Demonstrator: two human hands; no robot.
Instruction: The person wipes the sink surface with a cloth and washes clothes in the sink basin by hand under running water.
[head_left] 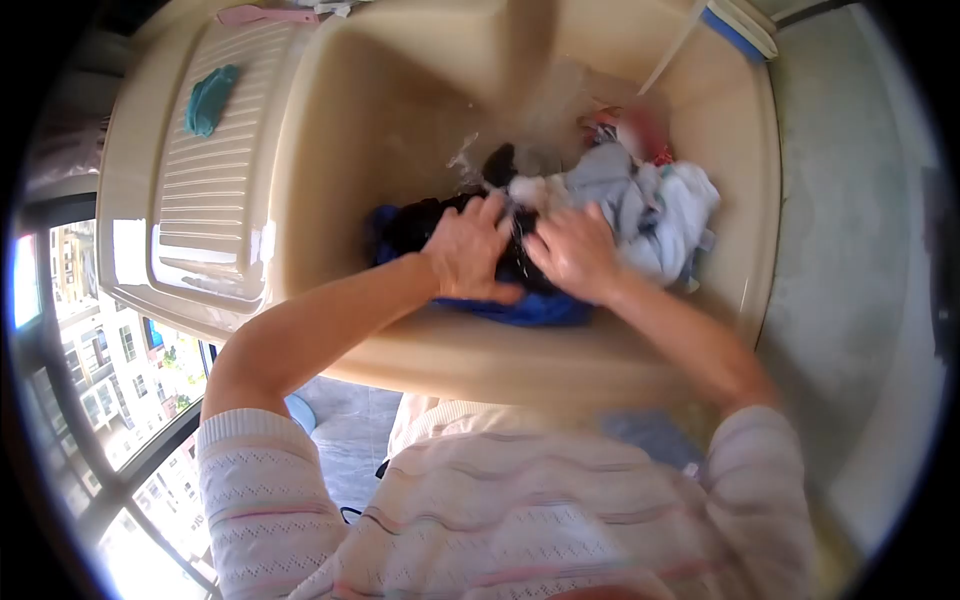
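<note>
A wet black garment (515,265) is bunched near the front of a deep beige laundry sink (330,150). My left hand (466,246) bears down on its left part, fingers bent over the cloth and thumb spread towards me. Close beside it, my right hand (574,250) has its fingers curled into the same black fabric; its fingertips are partly hidden and blurred. Blue cloth (530,311) shows beneath both hands along the front wall. Grey clothing (607,185) and a white garment (683,222) lie heaped just right of my right hand.
Red cloth (645,130) lies blurred at the back right of the basin, with splashing water near the middle. On the left, a ribbed washboard (215,190) carries a teal cloth (209,100). A blue-and-white object (738,30) rests on the back right rim. Windows line the left.
</note>
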